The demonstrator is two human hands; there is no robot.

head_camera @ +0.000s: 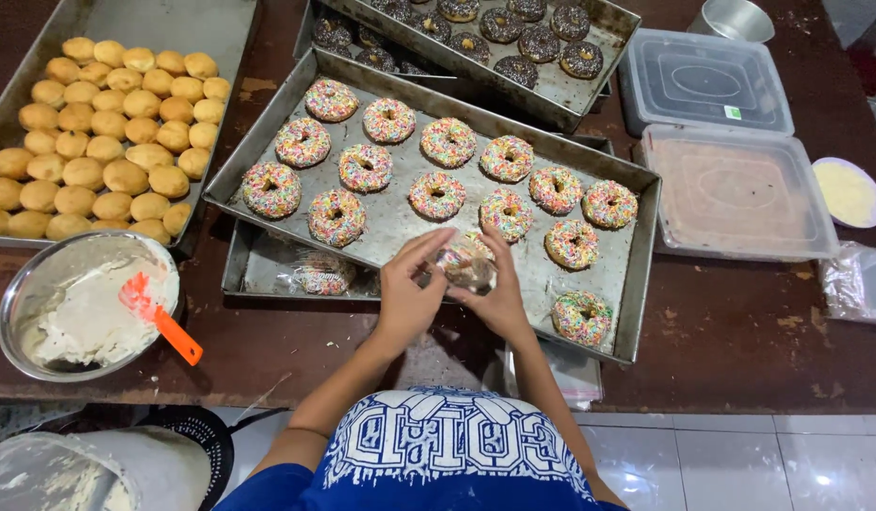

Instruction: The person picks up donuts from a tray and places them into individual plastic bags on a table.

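Both hands meet over the near part of the large metal tray [637, 284], holding one sprinkle-covered donut [464, 257] between them. The left hand [407, 298] has its fingers [428, 248] curled onto the donut's left side; the right hand [499, 298] closes its fingers on the right side and beneath it. The donut looks wrapped in a clear plastic bag [476, 276], which gives a glossy sheen over the lower half and blurs the coating there. What shows through is a round ring with pale icing, thickly dotted with sprinkles in pink, yellow, green and blue, matching the other sprinkled donuts [438, 196] lying in rows on the same tray. Another bagged donut [322, 277] lies on a lower tray to the left. On the brown tabletop [741, 350] to the left stand a tray of plain golden buns [97, 142] and a metal bowl of white cream [78, 312] with an orange spatula [159, 322].
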